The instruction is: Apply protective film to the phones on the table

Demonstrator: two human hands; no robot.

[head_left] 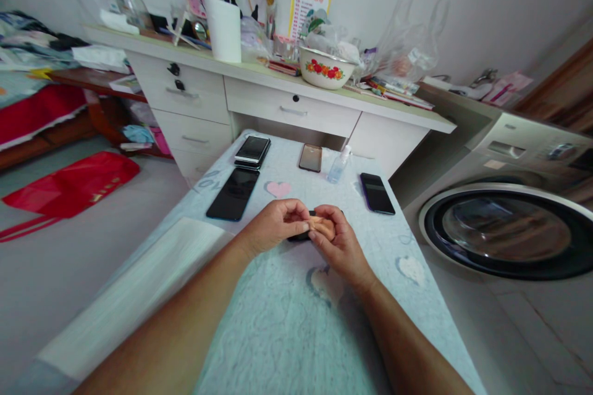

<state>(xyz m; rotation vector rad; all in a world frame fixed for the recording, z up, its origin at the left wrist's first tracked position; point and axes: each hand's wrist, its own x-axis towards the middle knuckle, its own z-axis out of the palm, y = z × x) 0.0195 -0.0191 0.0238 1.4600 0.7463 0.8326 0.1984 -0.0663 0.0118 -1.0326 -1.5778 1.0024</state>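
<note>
Item: one small orange-tan piece [325,228], soft-looking, perhaps cloth, material not certain; located at mid-tabletop, directly between the two hands, its longer direction seemingly left to right, folds and far edge partly covered by fingers. Left hand [273,225]: thumb and forefinger pinched together on the left end. Right hand [340,247]: fingers curled round the right end, thumb along the near side; more of the piece lies within this hand, though both touch it. Beneath: one dark handset [298,237], largely hidden, a black edge showing at left and near; whether the piece touches it, cannot tell. Surround: tabletop [278,327], under a pale blue patterned cover. Left, one large black phone [234,194], lying flat, slanting far to right; beyond it, a stack of phones [252,149]. Far, one brown phone case [310,158], with a clear spray bottle [340,165], upright, just to its right. Right, one dark phone [377,193], flat, well apart from the right hand. Room: broad bare cover on the near side, between the forearms; narrower strip towards the far items.
</note>
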